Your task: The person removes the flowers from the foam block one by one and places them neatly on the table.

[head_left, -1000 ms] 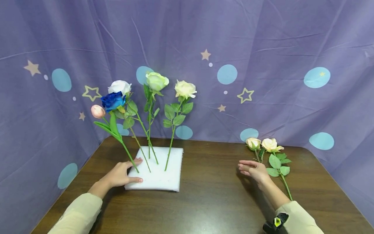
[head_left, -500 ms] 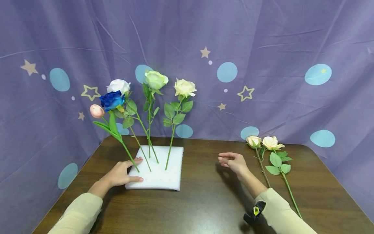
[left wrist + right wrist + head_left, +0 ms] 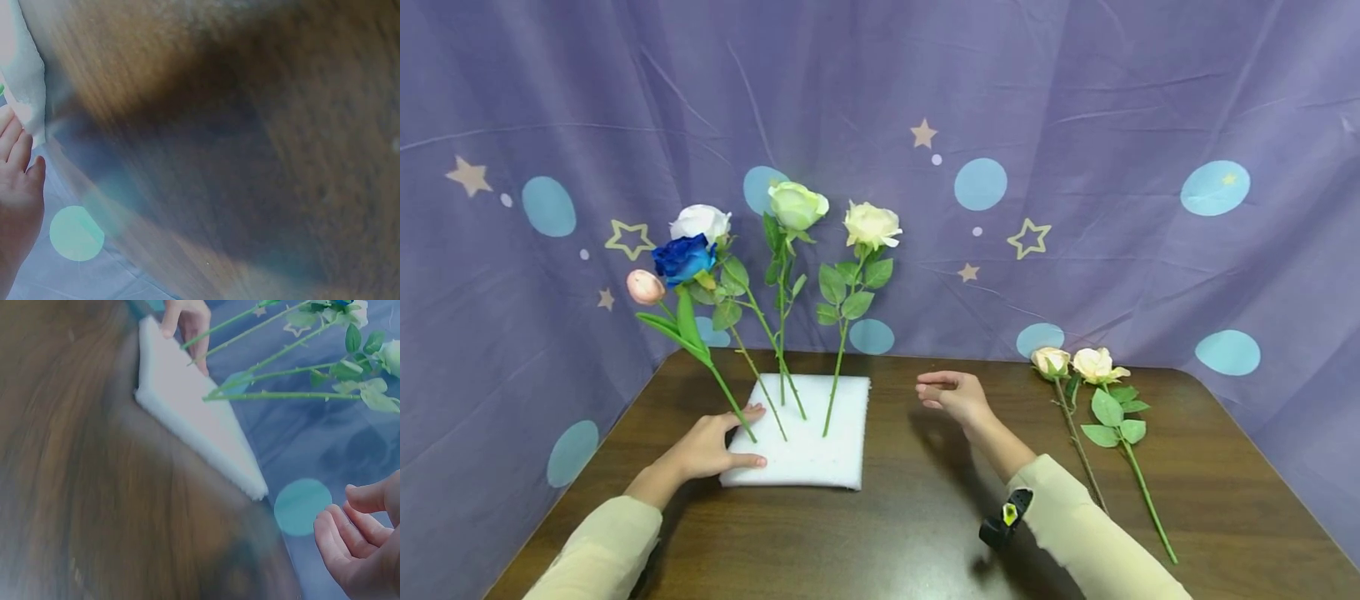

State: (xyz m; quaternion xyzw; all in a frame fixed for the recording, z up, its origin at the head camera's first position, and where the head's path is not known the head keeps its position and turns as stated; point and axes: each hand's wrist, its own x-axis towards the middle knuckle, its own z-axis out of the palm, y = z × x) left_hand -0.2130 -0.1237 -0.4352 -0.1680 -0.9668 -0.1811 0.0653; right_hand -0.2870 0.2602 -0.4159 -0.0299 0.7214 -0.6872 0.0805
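My left hand (image 3: 703, 447) rests on the left edge of a white foam block (image 3: 827, 463), thumb and fingers spread apart. Artificial flowers stand in the foam: a pink tulip (image 3: 645, 287), a blue rose (image 3: 685, 258), a white rose (image 3: 702, 223), a pale green rose (image 3: 797, 206) and a cream rose (image 3: 872, 225). The tulip's stem passes between the left thumb and fingers. To the right of the block, my right hand (image 3: 958, 398) hovers over the table with loosely bent fingers and holds nothing. In the right wrist view its fingers (image 3: 350, 534) and thumb are apart.
Two peach roses lie on the brown table (image 3: 910, 525) at the right: a smaller bloom (image 3: 1051, 362) and a fuller bloom (image 3: 1097, 366) with green leaves. A purple curtain (image 3: 1075, 108) with stars and dots hangs behind the table.
My right hand has moved left from beside the peach roses toward the foam block, uncovering the smaller rose's stem. The left hand has stayed on the foam.
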